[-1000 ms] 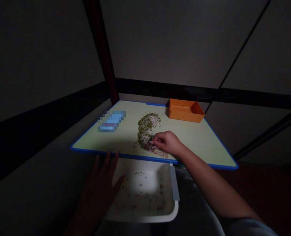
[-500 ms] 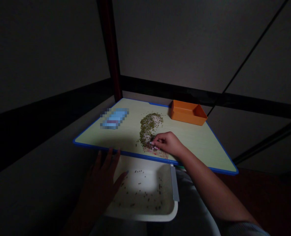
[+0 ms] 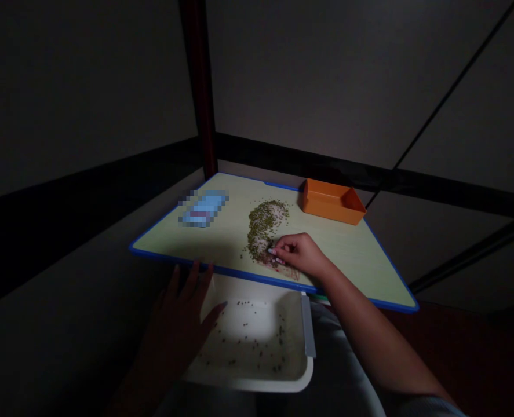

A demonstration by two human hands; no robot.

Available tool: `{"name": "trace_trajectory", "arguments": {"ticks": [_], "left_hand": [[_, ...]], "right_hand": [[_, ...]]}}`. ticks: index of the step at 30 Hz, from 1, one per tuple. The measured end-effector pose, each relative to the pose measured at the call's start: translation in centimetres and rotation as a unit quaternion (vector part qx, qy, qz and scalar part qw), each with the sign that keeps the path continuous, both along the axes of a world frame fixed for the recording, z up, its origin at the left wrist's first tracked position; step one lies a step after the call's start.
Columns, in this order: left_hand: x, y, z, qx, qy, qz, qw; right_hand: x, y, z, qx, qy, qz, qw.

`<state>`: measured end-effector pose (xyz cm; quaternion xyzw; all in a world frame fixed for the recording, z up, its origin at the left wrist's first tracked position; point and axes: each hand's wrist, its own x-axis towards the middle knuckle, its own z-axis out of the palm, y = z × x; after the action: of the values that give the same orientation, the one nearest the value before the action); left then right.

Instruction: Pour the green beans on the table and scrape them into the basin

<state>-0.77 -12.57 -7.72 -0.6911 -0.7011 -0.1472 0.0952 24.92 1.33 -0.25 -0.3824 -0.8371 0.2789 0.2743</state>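
A curved pile of small green beans mixed with pale grains (image 3: 259,225) lies on the pale board with a blue rim (image 3: 352,260). My right hand (image 3: 300,253) rests at the near right side of the pile, thumb and fingers pinched together at the grains. What the fingertips hold, if anything, is too small to make out. In shadow, my left hand (image 3: 181,315) is spread over the left side of a white basin (image 3: 298,383), fingers toward the board's near edge. Several dark bits are scattered across the basin's bottom.
An orange tray (image 3: 332,211) stands at the board's far right corner. On the far left lies a blurred light-blue flat object (image 3: 204,208). Dark walls close in behind and to the left, with a dark red post (image 3: 200,87) in the corner.
My right hand has shifted very slightly to the right, still pinched beside the pile. The left hand stays where it was, and the view has moved a little.
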Motion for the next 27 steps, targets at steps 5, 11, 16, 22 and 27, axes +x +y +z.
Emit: {"name": "trace_trajectory", "arguments": {"ticks": [5, 11, 16, 22, 27], "left_hand": [[0.1, 0.0, 0.4, -0.018, -0.005, 0.008, 1.000], [0.0, -0.1, 0.2, -0.012, -0.011, 0.006, 1.000], [-0.1, 0.0, 0.0, -0.014, -0.018, 0.008, 1.000], [-0.1, 0.2, -0.4, -0.001, -0.021, 0.003, 1.000], [-0.1, 0.3, -0.6, -0.001, -0.013, 0.005, 1.000]], "right_hand": [[0.2, 0.2, 0.0, 0.006, -0.012, -0.015, 1.000], [0.3, 0.2, 0.0, 0.014, -0.018, -0.038, 0.999], [0.1, 0.0, -0.2, -0.011, 0.000, -0.011, 1.000], [1.4, 0.4, 0.5, -0.052, 0.079, -0.047, 0.994], [4.9, 1.2, 1.0, -0.060, 0.068, -0.085, 0.992]]}}
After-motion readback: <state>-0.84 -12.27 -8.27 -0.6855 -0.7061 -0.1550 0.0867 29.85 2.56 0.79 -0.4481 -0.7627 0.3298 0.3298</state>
